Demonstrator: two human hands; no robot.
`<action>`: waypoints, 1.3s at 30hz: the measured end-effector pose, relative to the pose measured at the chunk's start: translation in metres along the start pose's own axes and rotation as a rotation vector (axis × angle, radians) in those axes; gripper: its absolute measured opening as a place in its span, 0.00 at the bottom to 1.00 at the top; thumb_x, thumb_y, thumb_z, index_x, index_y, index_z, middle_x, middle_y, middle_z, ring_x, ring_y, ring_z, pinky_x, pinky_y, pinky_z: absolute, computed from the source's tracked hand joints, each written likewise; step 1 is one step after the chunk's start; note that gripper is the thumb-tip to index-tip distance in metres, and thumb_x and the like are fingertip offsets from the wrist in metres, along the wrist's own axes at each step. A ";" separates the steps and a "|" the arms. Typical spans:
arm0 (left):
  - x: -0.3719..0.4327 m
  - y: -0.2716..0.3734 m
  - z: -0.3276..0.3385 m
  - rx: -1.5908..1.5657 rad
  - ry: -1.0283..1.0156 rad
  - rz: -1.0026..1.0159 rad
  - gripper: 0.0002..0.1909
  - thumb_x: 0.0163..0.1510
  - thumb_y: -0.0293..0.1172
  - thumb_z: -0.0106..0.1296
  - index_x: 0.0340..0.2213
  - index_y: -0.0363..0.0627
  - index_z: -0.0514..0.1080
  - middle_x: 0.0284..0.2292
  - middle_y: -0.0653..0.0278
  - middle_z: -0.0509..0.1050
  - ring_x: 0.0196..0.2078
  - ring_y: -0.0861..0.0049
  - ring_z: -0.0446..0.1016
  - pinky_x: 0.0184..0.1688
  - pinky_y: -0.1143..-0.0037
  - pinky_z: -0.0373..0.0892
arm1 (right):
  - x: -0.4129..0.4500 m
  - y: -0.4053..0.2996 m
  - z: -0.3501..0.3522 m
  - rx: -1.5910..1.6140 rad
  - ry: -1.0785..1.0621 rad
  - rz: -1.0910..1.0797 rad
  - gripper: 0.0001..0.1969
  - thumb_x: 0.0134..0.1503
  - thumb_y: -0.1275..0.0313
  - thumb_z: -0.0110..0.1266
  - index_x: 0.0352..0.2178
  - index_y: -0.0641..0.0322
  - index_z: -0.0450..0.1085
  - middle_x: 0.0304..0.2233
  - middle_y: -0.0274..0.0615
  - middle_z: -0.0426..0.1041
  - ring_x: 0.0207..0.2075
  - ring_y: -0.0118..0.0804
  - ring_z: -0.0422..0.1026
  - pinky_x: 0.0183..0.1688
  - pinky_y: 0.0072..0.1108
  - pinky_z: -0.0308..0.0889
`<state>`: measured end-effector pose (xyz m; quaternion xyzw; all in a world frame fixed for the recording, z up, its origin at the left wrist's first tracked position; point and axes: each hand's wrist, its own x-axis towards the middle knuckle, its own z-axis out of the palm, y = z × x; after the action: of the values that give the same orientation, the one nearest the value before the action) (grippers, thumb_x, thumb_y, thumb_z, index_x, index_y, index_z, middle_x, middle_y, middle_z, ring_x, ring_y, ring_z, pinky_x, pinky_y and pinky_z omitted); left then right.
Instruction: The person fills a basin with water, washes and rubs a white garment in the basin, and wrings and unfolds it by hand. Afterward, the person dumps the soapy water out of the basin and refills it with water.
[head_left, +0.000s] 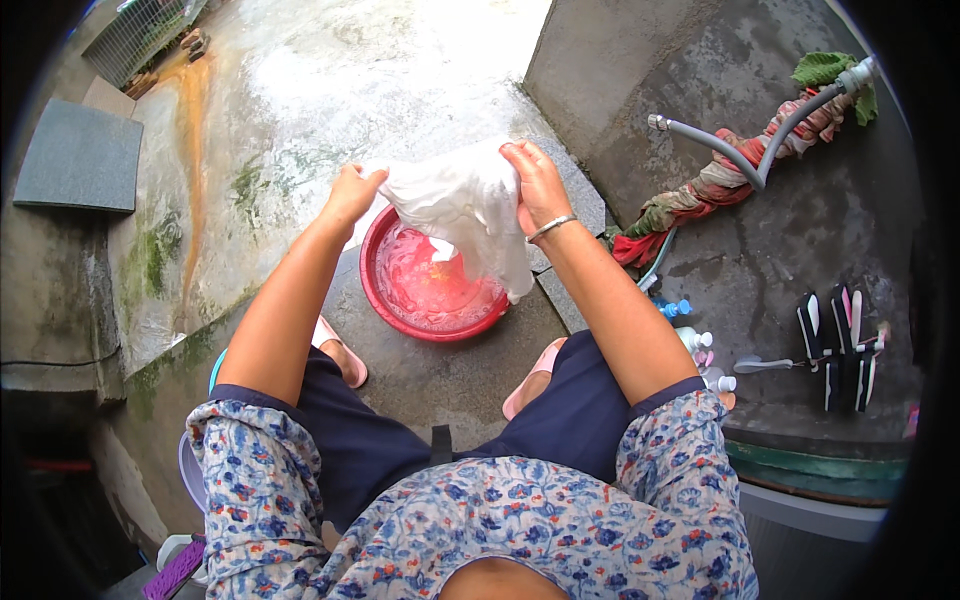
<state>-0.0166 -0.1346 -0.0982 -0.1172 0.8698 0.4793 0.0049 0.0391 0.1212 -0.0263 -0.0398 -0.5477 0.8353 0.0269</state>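
A wet white cloth (450, 187) is stretched between my two hands, above a red plastic basin (373, 300). My left hand (354, 195) pinches its left corner between thumb and fingers. At the other end, my right hand (541, 187) grips the cloth's upper right part, and a metal bangle circles that wrist. The lower right of the cloth hangs down over the basin's right rim. Sudsy water fills the basin, and a small white patch (442, 249) shows in it; whether it belongs to the same cloth I cannot tell.
Pink slippers (349, 358) on my feet flank the basin. To the right, a grey hose (712, 146) juts out by a pipe wrapped in fabric (720, 184). Several bottles (694, 339) stand beside my right knee. A grey slab (79, 154) lies at left, a purple mop head (174, 570) lower left.
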 end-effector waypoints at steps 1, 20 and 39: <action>-0.011 0.013 0.001 -0.001 -0.009 0.002 0.21 0.50 0.44 0.53 0.37 0.38 0.67 0.33 0.60 0.71 0.36 0.72 0.70 0.40 0.71 0.68 | 0.000 0.002 -0.003 -0.003 0.009 -0.001 0.05 0.53 0.70 0.52 0.25 0.58 0.66 0.24 0.27 0.65 0.25 0.20 0.61 0.29 0.13 0.57; -0.079 0.088 -0.004 -0.592 -0.583 0.113 0.18 0.56 0.34 0.45 0.46 0.38 0.65 0.41 0.62 0.71 0.41 0.78 0.69 0.45 0.78 0.65 | -0.028 0.003 0.002 -0.329 -0.378 0.174 0.38 0.48 0.61 0.60 0.56 0.66 0.51 0.47 0.45 0.66 0.51 0.33 0.63 0.52 0.27 0.58; -0.049 0.127 -0.058 -0.445 -0.230 0.322 0.15 0.49 0.34 0.47 0.37 0.37 0.70 0.32 0.65 0.73 0.34 0.81 0.69 0.38 0.80 0.65 | -0.005 -0.031 -0.017 -0.819 -0.135 -0.267 0.11 0.54 0.66 0.52 0.31 0.65 0.73 0.19 0.39 0.71 0.22 0.24 0.68 0.26 0.19 0.63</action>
<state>0.0109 -0.1078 0.0453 0.0792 0.7444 0.6630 0.0013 0.0455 0.1492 -0.0042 0.0786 -0.8347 0.5390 0.0809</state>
